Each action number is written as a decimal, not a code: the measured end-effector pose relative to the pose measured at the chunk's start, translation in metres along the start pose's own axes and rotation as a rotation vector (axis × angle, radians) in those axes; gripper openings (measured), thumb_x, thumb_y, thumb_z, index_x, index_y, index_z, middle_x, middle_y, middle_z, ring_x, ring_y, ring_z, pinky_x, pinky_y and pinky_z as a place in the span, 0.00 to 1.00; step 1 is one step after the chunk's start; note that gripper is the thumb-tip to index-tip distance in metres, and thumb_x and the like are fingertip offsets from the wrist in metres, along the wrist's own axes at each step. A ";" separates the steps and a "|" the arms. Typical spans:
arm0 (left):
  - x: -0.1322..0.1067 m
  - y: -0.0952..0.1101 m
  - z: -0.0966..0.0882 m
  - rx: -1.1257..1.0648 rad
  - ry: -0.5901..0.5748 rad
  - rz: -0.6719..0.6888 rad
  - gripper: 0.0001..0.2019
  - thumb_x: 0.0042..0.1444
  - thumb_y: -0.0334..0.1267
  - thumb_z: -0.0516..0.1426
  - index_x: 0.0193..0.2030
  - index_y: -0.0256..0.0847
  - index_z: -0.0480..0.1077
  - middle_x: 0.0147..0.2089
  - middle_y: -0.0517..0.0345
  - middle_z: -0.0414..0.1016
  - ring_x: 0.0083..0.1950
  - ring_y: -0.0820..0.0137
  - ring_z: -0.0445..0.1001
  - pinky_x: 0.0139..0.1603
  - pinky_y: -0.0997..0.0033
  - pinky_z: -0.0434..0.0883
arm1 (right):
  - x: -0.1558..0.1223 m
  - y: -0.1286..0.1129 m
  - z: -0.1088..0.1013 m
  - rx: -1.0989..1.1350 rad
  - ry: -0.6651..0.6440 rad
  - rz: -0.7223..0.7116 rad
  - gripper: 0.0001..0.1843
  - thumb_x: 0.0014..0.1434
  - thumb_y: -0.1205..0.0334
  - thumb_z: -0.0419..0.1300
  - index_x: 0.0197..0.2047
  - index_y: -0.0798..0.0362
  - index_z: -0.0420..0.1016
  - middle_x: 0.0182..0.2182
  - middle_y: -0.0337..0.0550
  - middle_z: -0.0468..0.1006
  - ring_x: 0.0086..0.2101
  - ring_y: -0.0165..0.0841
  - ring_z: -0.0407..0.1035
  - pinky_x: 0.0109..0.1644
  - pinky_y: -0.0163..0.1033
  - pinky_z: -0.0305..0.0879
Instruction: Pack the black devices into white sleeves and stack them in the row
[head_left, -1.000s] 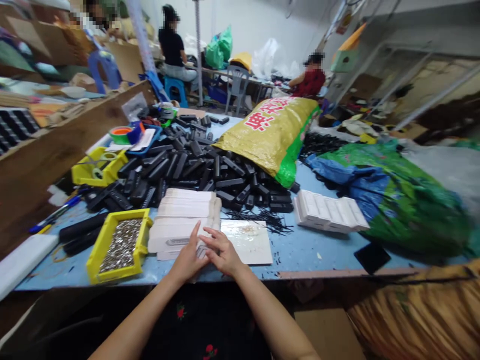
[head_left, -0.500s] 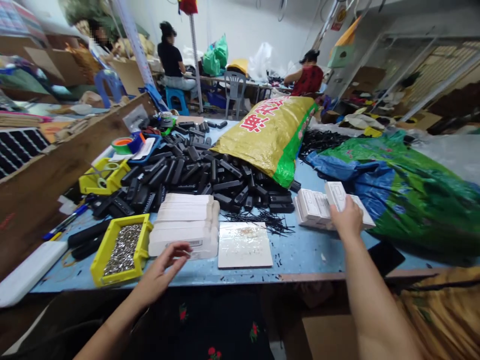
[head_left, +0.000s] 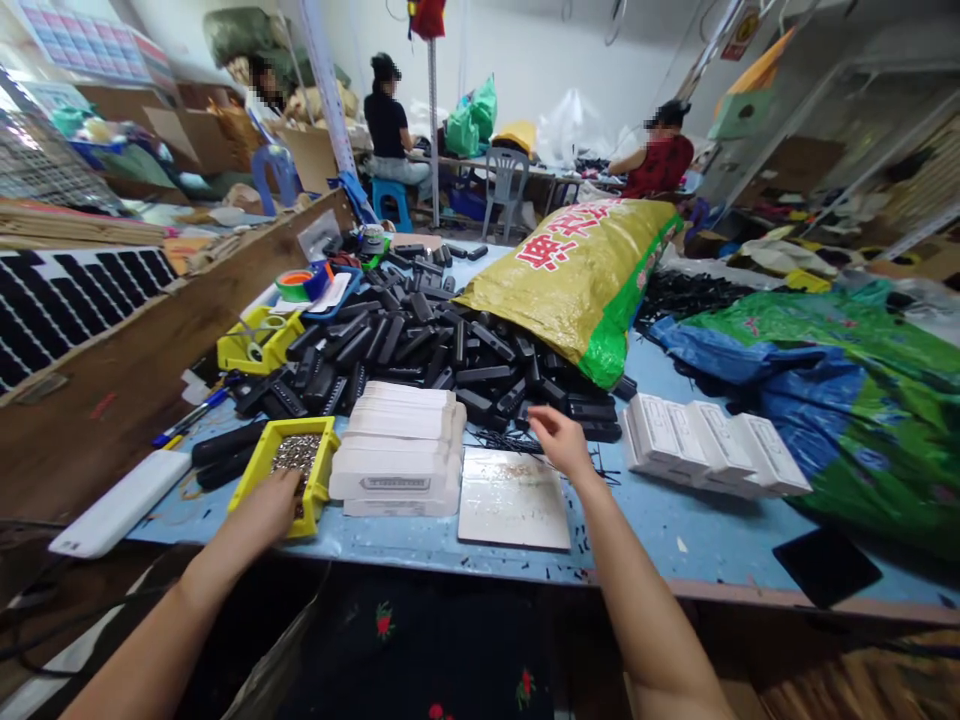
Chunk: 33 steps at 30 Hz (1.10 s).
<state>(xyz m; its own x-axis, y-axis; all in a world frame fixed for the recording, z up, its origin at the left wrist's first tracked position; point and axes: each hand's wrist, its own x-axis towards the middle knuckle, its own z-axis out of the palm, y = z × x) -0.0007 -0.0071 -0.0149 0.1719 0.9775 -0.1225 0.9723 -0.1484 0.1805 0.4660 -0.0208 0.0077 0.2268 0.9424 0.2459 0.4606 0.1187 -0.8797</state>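
My left hand point(head_left: 266, 505) lies in the near end of a yellow tray point(head_left: 259, 470) of small metal parts; its fingers are curled into the tray and mostly hidden. My right hand point(head_left: 559, 442) reaches over a white tile point(head_left: 514, 495) to a heap of thin black pins point(head_left: 510, 440), fingers bent down and pinching at them. Between the hands stands a stack of white casings point(head_left: 401, 450). Behind it lies a large pile of black plastic housings point(head_left: 420, 345). A second row of white casings point(head_left: 712, 445) lies to the right.
A yellow-green sack point(head_left: 577, 275) lies behind the pile, blue and green bags point(head_left: 810, 380) to the right. A black pad point(head_left: 825, 565) sits at the front right, a white slab point(head_left: 120, 505) at the left, a second yellow tray point(head_left: 251, 345) beyond. Three people sit in the background.
My right hand left the white casings at the right and came to the black pins. My left hand moved from the white stack into the yellow tray. The camera shifted left.
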 end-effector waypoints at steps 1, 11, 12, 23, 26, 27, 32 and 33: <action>0.003 -0.003 0.001 0.004 -0.037 -0.017 0.11 0.48 0.35 0.48 0.32 0.36 0.71 0.36 0.43 0.76 0.39 0.55 0.75 0.42 0.57 0.71 | 0.018 -0.002 0.015 0.024 0.045 -0.024 0.13 0.49 0.62 0.62 0.41 0.51 0.77 0.40 0.45 0.78 0.37 0.35 0.71 0.45 0.45 0.67; -0.034 0.035 -0.023 -0.794 0.167 -0.269 0.15 0.45 0.49 0.59 0.34 0.40 0.70 0.34 0.55 0.77 0.36 0.65 0.75 0.41 0.67 0.71 | 0.026 -0.012 0.042 0.182 -0.070 -0.010 0.17 0.45 0.63 0.66 0.41 0.56 0.75 0.37 0.43 0.76 0.36 0.31 0.69 0.41 0.37 0.66; -0.040 0.050 -0.021 -1.022 0.133 -0.292 0.17 0.41 0.50 0.62 0.34 0.40 0.70 0.33 0.57 0.77 0.35 0.66 0.75 0.41 0.68 0.72 | 0.005 -0.011 0.040 0.212 -0.134 0.020 0.18 0.44 0.63 0.67 0.41 0.55 0.75 0.37 0.43 0.76 0.35 0.31 0.70 0.39 0.37 0.66; -0.051 0.194 0.019 -1.756 -0.209 -0.190 0.13 0.39 0.39 0.67 0.32 0.36 0.73 0.30 0.61 0.75 0.31 0.77 0.72 0.38 0.76 0.71 | -0.087 -0.105 0.089 1.190 0.369 0.170 0.07 0.53 0.57 0.58 0.35 0.48 0.66 0.22 0.30 0.64 0.23 0.25 0.62 0.33 0.36 0.66; -0.051 0.194 0.020 -1.682 -0.137 -0.102 0.13 0.41 0.36 0.67 0.32 0.38 0.70 0.30 0.63 0.73 0.34 0.77 0.72 0.38 0.78 0.70 | -0.083 -0.111 0.096 1.273 0.431 0.277 0.08 0.52 0.56 0.58 0.33 0.50 0.65 0.21 0.29 0.62 0.21 0.24 0.60 0.30 0.33 0.64; -0.051 0.193 0.020 -1.658 -0.126 -0.078 0.13 0.41 0.36 0.66 0.32 0.38 0.68 0.30 0.63 0.73 0.34 0.77 0.71 0.39 0.78 0.70 | -0.082 -0.110 0.097 1.283 0.449 0.302 0.08 0.52 0.56 0.58 0.32 0.50 0.64 0.21 0.29 0.61 0.21 0.23 0.59 0.30 0.33 0.64; -0.050 0.195 0.016 -1.600 -0.138 -0.049 0.13 0.42 0.37 0.65 0.31 0.38 0.66 0.31 0.63 0.71 0.34 0.77 0.71 0.38 0.78 0.69 | -0.081 -0.104 0.095 1.294 0.495 0.378 0.10 0.51 0.55 0.58 0.32 0.50 0.61 0.22 0.29 0.59 0.22 0.23 0.58 0.29 0.32 0.63; -0.050 0.196 0.015 -1.598 -0.139 -0.057 0.14 0.42 0.37 0.66 0.31 0.38 0.65 0.30 0.63 0.71 0.34 0.77 0.71 0.38 0.77 0.69 | -0.081 -0.104 0.095 1.285 0.502 0.391 0.11 0.51 0.54 0.58 0.32 0.50 0.61 0.22 0.29 0.58 0.21 0.23 0.58 0.29 0.32 0.63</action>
<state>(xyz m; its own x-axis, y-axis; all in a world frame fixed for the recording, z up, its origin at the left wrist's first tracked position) 0.1839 -0.0875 0.0118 0.2420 0.9422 -0.2317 -0.1611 0.2745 0.9480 0.3179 -0.0802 0.0408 0.5538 0.8039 -0.2169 -0.7209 0.3325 -0.6080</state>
